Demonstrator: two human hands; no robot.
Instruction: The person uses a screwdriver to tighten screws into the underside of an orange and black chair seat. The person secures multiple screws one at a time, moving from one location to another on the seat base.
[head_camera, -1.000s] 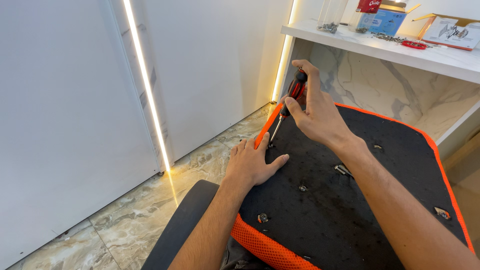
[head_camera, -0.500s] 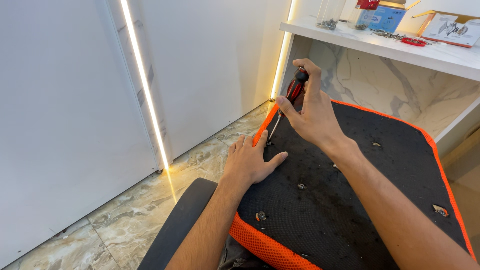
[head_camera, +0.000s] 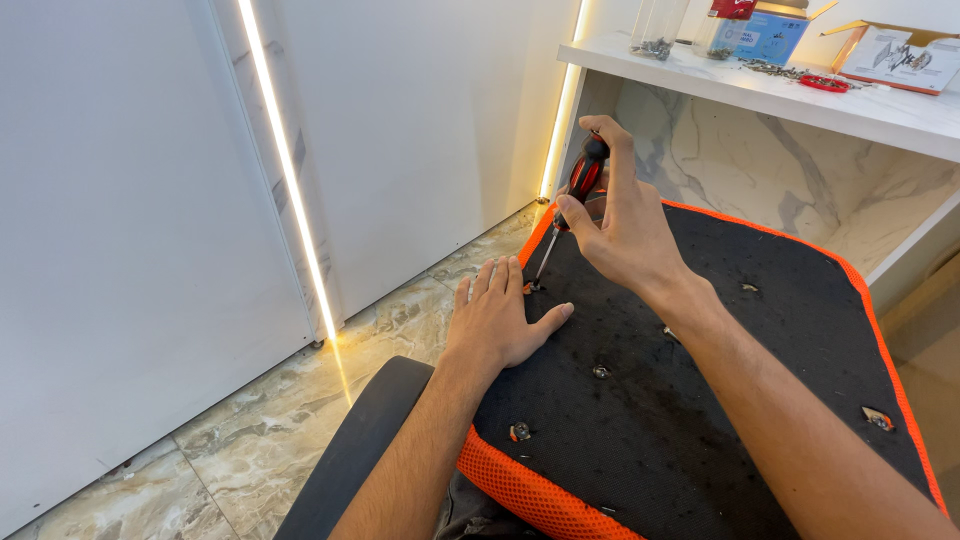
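An upturned chair seat (head_camera: 700, 420) with a black underside and orange mesh edge lies in front of me. My right hand (head_camera: 625, 225) grips a red and black screwdriver (head_camera: 580, 180), held nearly upright. Its tip sits at a screw hole (head_camera: 530, 288) near the seat's left edge. My left hand (head_camera: 500, 320) lies flat on the seat's left side, fingers spread, just beside the tip. Several screws show on the black underside, one near the front edge (head_camera: 519, 432) and one behind it (head_camera: 600, 372).
A black padded part (head_camera: 350, 460) lies on the marble floor at the seat's left. White wall panels with lit vertical strips (head_camera: 290, 180) stand on the left. A white marble shelf (head_camera: 800, 95) at the back carries boxes, jars and loose small hardware.
My right hand has tilted the screwdriver more upright, with its tip staying at the hole by the left edge. My left hand stays flat on the seat.
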